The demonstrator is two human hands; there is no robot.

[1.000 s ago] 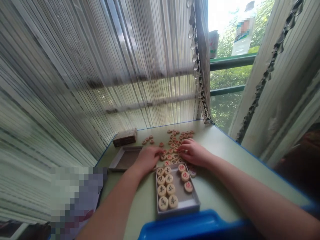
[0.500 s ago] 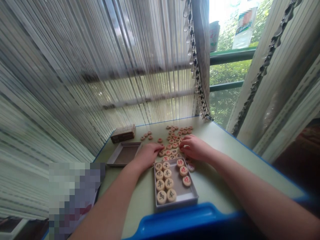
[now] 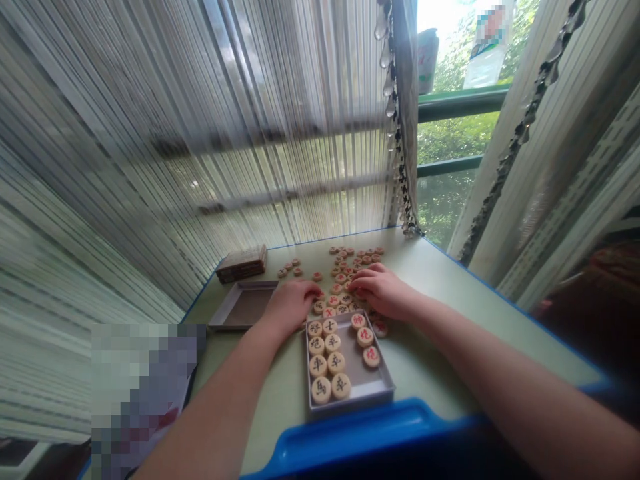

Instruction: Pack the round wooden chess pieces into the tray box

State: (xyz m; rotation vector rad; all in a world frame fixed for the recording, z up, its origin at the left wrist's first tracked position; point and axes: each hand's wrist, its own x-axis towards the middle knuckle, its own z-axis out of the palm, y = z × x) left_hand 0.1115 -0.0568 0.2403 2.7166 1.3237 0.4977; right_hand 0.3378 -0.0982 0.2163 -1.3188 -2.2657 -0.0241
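Note:
Round wooden Chinese chess pieces lie in a loose spread on the pale green table. My left hand is at the left of this spread, its fingers pinched at a small red-marked piece mostly hidden by the fingertips. From the right, my right hand reaches in, fingers bent and apart, the tips touching or just over a piece. In front of both hands is a shallow grey box. Two columns of black-marked pieces fill its left side; three red-marked pieces stand along its right.
Left of my left hand is another shallow tray, with a brown box behind it. A blue plastic edge runs along the near side. String curtains hang past the table; a can and bottle stand on a window rail.
My right hand has shifted left so its fingertips are over a piece. My left hand stays at about the same spot among the pieces. The view has tilted slightly.

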